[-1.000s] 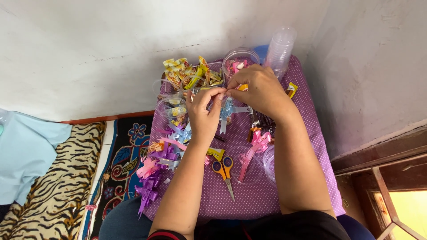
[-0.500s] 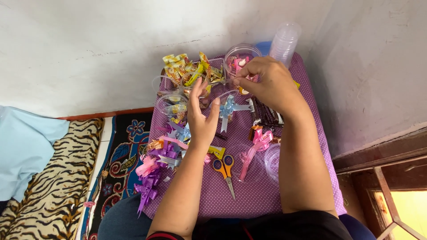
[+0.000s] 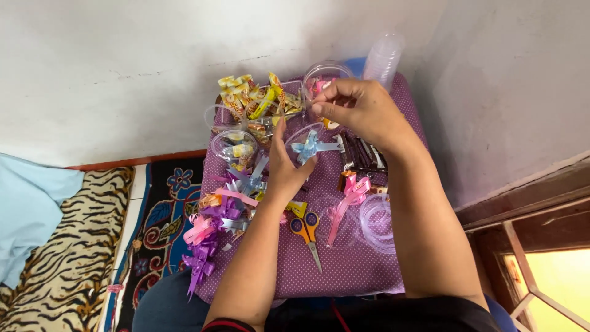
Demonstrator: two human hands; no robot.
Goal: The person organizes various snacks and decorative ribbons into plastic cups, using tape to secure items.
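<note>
- Clear plastic was what your left hand [image 3: 287, 167] gripped: a small see-through cup [image 3: 302, 142] with a pale blue ribbon bow [image 3: 309, 147] on its side, held over the middle of the purple dotted table [image 3: 353, 270], fingers curled round its near wall and thumb raised.
- Your right hand [image 3: 359, 110] hovered just beyond the cup, forefinger and thumb pinched nearly closed; whether they held a thin ribbon strand or nothing, I cannot tell, as it was too small to make out.
- You did well to keep the cup tilted toward you, so the bow faced the camera and your right fingers had a free path to it.
- My judgement: a firmer hold low on the cup would have stopped it turning while you pulled or pressed at the bow.
- Purple and pink bows [image 3: 215, 227] lay heaped to the left, and orange-handled scissors [image 3: 306, 230] sat near you, blades pointing toward you, well clear of both wrists.
- Yellow sweet wrappers [image 3: 249, 92] and filled cups [image 3: 236, 146] crowded the far side, so your right elbow needed care near the empty cup [image 3: 376, 221] on the right.
</note>
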